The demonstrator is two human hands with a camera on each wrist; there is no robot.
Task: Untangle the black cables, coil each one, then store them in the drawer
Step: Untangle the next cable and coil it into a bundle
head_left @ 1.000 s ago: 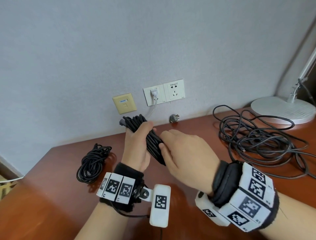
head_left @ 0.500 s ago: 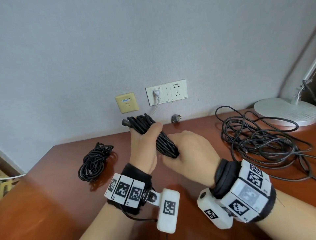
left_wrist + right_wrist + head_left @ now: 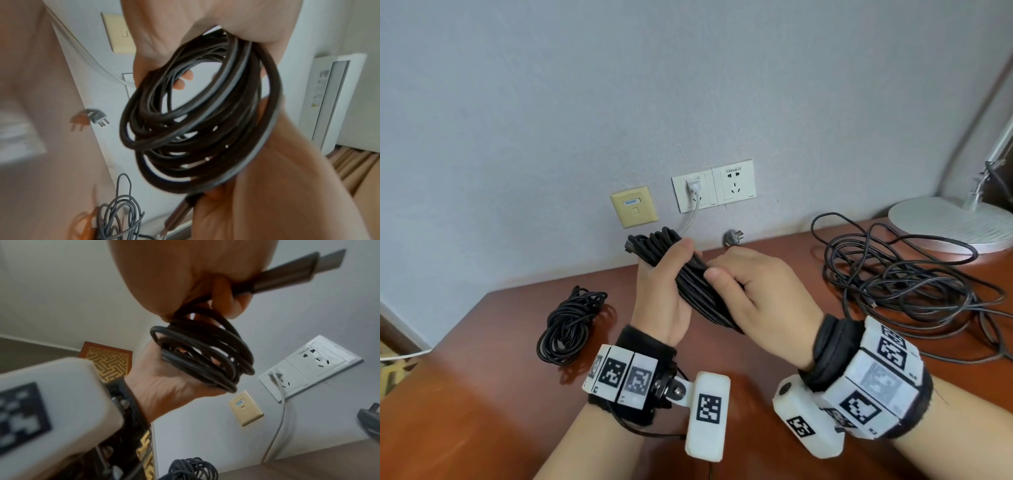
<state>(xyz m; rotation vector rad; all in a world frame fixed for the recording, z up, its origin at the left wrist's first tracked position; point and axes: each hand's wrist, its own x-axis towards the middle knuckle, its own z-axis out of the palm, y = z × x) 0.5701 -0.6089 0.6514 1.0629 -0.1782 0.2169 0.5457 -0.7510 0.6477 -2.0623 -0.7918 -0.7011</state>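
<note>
A coiled black cable [image 3: 688, 277] is held in the air above the desk. My left hand [image 3: 667, 274] grips its upper end, thumb over the loops [image 3: 197, 113]. My right hand [image 3: 750, 291] grips the lower end, fingers curled round the coil [image 3: 205, 353] and its plug end [image 3: 308, 272]. A second coiled black cable [image 3: 571, 325] lies on the desk to the left. A loose tangle of black cable [image 3: 914, 281] is spread over the desk at the right. No drawer shows in any view.
The red-brown desk [image 3: 482, 394] meets the grey wall. Wall sockets [image 3: 712, 186] hold a white plug and lead. A grey plug [image 3: 732, 237] lies at the wall. A white lamp base [image 3: 945, 222] stands at the far right.
Both hands have lifted the coil a little. My right hand has shifted its hold along the lower part of the coil, with the thumb now on top.
</note>
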